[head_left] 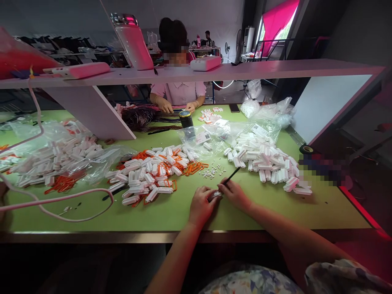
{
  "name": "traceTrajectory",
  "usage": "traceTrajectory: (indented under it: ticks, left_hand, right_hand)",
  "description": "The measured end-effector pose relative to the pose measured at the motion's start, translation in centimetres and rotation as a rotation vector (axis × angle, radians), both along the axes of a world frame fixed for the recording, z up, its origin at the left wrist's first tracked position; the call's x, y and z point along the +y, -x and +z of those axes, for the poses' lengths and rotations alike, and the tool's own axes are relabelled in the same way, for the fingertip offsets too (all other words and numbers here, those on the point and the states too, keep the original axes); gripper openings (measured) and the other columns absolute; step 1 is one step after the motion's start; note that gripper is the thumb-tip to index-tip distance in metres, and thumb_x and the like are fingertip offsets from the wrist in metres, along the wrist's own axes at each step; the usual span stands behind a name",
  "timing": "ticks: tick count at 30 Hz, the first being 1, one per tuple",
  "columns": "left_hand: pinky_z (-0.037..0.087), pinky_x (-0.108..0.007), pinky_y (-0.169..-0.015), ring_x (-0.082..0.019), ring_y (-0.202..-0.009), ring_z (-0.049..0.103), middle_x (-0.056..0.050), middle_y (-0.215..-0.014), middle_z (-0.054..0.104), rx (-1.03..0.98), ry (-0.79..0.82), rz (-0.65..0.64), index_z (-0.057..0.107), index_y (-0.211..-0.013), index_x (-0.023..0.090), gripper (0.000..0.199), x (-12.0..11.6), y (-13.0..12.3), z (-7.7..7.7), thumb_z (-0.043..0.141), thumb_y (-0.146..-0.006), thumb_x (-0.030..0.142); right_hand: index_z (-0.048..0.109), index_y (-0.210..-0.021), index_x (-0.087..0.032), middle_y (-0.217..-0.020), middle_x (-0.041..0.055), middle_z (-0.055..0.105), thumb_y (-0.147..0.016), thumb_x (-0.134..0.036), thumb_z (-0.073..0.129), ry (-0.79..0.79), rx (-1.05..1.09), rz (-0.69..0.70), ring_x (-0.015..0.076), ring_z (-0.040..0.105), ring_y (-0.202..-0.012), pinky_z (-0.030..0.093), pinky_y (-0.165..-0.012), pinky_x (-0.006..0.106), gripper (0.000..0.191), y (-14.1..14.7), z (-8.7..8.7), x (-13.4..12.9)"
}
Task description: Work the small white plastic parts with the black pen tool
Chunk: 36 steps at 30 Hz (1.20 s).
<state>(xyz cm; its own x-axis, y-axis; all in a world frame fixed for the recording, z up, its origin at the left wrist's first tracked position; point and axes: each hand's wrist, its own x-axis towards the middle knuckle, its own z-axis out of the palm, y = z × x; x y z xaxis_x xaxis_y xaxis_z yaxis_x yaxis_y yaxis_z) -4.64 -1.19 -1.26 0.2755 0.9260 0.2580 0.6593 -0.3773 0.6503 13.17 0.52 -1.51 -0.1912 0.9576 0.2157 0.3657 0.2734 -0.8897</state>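
My left hand (200, 204) rests on the green table (183, 212) and pinches a small white connector (215, 195) between its fingers. My right hand (235, 193) holds a thin black tool (232, 176) like a pen, its lower end at the connector. Just beyond my hands lie several tiny white pins (211, 173). A heap of white connectors with orange clips (154, 173) lies to the left, and another pile of white connectors (266, 159) to the right.
Clear plastic bags (214, 134) and a dark tape roll (185, 119) sit mid-table. A pink cable (55, 200) loops at the left. A white shelf (245, 70) spans overhead. Across the table, a person in pink (179, 92) handles dark wires (143, 116).
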Motion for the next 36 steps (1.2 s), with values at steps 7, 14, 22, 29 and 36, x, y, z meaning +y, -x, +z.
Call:
traceTrajectory:
  ticks: [7,14,22,29,36]
  left_hand:
    - [0.048,-0.036,-0.083,-0.023,-0.092,0.06,-0.004,-0.089,0.067,0.002,-0.001,-0.005,0.076,-0.101,0.023,0.016,-0.01,0.04,0.11,0.072,-0.087,0.028]
    - [0.048,-0.035,-0.083,-0.023,-0.092,0.059,-0.004,-0.089,0.067,0.003,0.004,-0.006,0.076,-0.102,0.023,0.016,0.0,-0.01,0.05,0.073,-0.086,0.026]
    - [0.048,-0.036,-0.084,-0.023,-0.092,0.059,-0.004,-0.088,0.067,0.006,0.007,-0.002,0.076,-0.102,0.023,0.016,0.03,0.02,0.16,0.073,-0.087,0.026]
    - [0.048,-0.037,-0.085,-0.024,-0.093,0.059,-0.005,-0.09,0.067,-0.008,0.024,-0.001,0.077,-0.104,0.024,0.019,0.13,-0.07,0.04,0.072,-0.086,0.027]
    - [0.05,-0.036,-0.086,-0.023,-0.094,0.063,-0.005,-0.093,0.07,-0.091,0.041,-0.035,0.076,-0.101,0.024,0.016,0.11,0.74,0.12,0.068,-0.087,0.027]
  right_hand:
    - [0.058,-0.083,-0.022,-0.076,0.0017,0.066,-0.095,-0.047,0.055,0.096,0.101,0.02,0.0186,0.063,-0.073,0.052,-0.071,0.031,0.027,-0.27,0.5,0.02]
    - [0.058,-0.084,-0.022,-0.077,0.0019,0.066,-0.094,-0.044,0.056,0.081,0.073,0.007,0.0186,0.063,-0.074,0.05,-0.072,0.03,0.025,-0.11,0.31,0.01]
    - [0.057,-0.085,-0.023,-0.077,0.001,0.066,-0.094,-0.045,0.054,0.104,0.084,0.021,0.0182,0.062,-0.073,0.049,-0.071,0.03,0.024,-0.15,0.29,0.05]
    - [0.059,-0.087,-0.022,-0.079,0.0022,0.065,-0.097,-0.036,0.054,-0.034,-0.082,0.021,0.0181,0.059,-0.073,0.048,-0.074,0.03,0.018,-0.01,0.06,-0.16]
    - [0.06,-0.089,-0.022,-0.088,0.0086,0.067,-0.1,-0.033,0.05,-0.211,-0.234,0.085,0.0236,0.061,-0.086,0.049,-0.083,0.037,0.018,0.63,0.84,-0.7]
